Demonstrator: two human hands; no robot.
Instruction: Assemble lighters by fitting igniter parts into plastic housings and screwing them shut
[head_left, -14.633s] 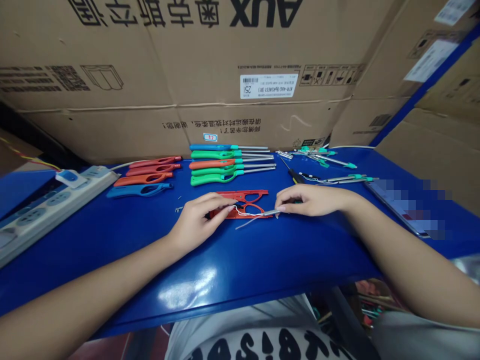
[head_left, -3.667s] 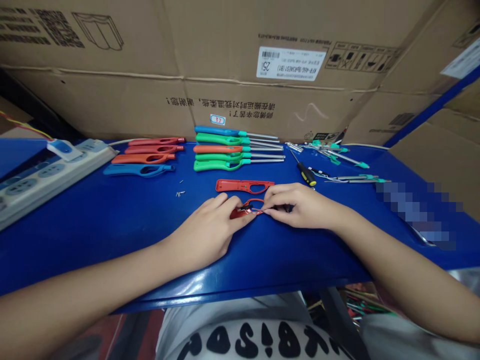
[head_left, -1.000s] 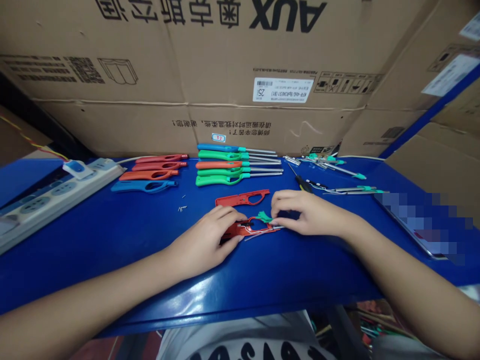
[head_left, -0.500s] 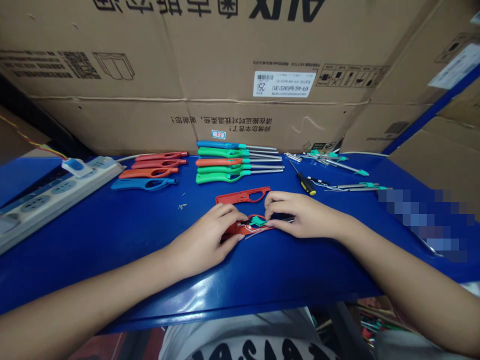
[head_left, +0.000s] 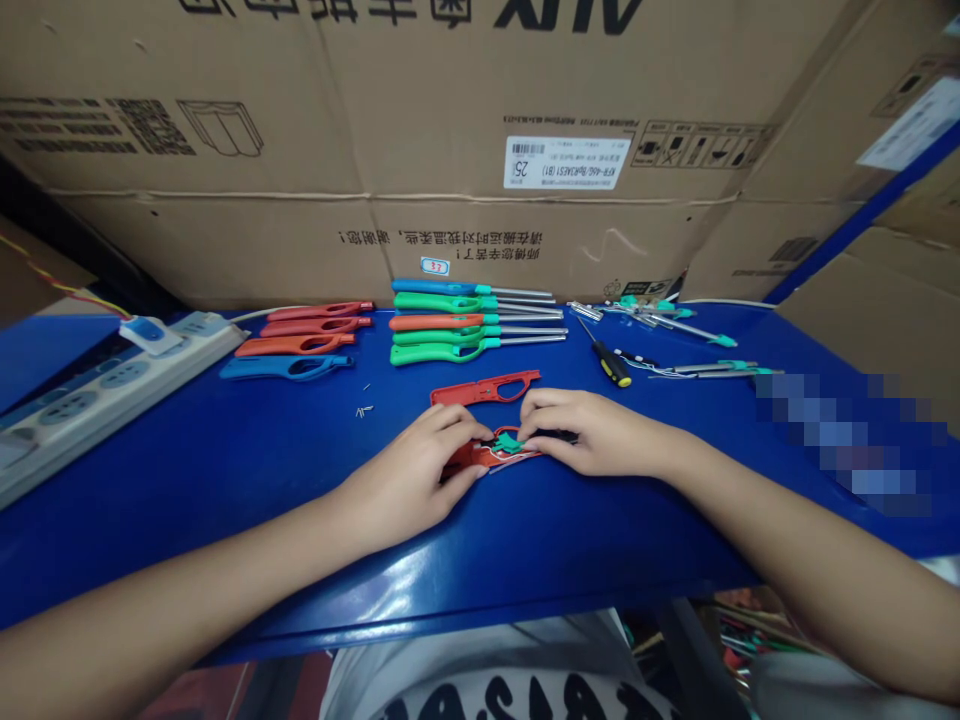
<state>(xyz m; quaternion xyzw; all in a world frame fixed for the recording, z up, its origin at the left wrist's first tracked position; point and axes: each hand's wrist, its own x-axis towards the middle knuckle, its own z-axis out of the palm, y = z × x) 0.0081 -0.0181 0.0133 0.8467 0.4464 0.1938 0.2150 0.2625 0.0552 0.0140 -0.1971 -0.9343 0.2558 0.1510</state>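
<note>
My left hand (head_left: 431, 465) is closed around the left part of a red lighter shell half (head_left: 480, 457), low in the middle of the table. My right hand (head_left: 574, 430) pinches a small green trigger piece (head_left: 509, 443) at the shell's opening; its fingers cover part of it. A white wire and a black part lie inside the shell, and a thin metal rod (head_left: 517, 461) runs along its near side. Just beyond my hands lies a second red shell half (head_left: 486, 388), inner side up.
Finished-looking long lighters (head_left: 439, 352) lie in a row at the back, with coloured handles (head_left: 289, 367) to their left. A screwdriver (head_left: 613, 365) and metal rods with green ends (head_left: 697, 371) lie at right. Small screws (head_left: 364, 410) and a power strip (head_left: 120, 385) are at left.
My right hand has shifted slightly left along the shell, with the green trigger piece moving a little the same way. My left hand keeps its hold on the shell.
</note>
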